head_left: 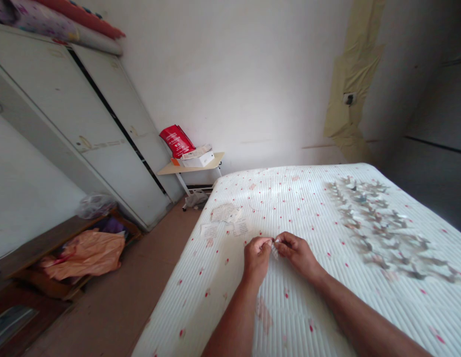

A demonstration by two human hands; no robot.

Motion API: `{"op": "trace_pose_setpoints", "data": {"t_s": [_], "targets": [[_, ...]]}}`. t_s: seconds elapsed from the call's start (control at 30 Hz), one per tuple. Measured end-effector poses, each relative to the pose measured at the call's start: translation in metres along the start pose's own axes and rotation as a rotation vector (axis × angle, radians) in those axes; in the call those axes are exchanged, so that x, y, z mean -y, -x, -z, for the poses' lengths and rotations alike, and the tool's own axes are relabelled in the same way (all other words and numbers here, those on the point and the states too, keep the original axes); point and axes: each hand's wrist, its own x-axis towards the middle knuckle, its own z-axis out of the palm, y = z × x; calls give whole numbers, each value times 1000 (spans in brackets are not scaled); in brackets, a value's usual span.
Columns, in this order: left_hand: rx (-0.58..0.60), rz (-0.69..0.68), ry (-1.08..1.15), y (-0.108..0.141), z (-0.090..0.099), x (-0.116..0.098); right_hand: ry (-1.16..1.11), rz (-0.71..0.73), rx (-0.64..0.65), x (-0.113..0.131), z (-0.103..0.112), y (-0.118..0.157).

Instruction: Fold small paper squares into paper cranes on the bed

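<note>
The left hand [257, 259] and right hand [297, 255] meet just above the near part of the bed, fingers bunched, each pinching a small folded paper piece [275, 249] from its own side. The bed's white ribbed cover [290, 198] is dotted with red. To the right lies a wide scatter of folded paper shapes [382, 225], blurred and well apart from the hands. Loose paper slips [225, 214] lie just left and farther off.

Beyond the bed stands a small table [189, 169] holding a white box [199, 159] and a red bag [177, 141] propped upright; a whitish plastic bag [195, 200] sits beneath it. On the left floor, a low wooden crate [48, 239] holds an orange plastic bag [85, 255] and something purple [113, 226], with a clear plastic bag [95, 206] on its edge.
</note>
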Motion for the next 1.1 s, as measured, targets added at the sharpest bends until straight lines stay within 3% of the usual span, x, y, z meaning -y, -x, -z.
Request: {"op": "trace_pose_setpoints", "data": {"t_s": [0.27, 0.53, 0.87, 1.1], "targets": [[-104, -37, -26, 3, -4, -1, -33, 12, -21, 2, -3, 0], [-21, 111, 186, 3, -1, -4, -119, -88, -51, 3, 2, -2], [-127, 116, 73, -1, 1, 4, -7, -6, -67, 1, 4, -1], [-52, 48, -17, -1, 1, 1, -157, -80, -67, 3, 4, -2]]}}
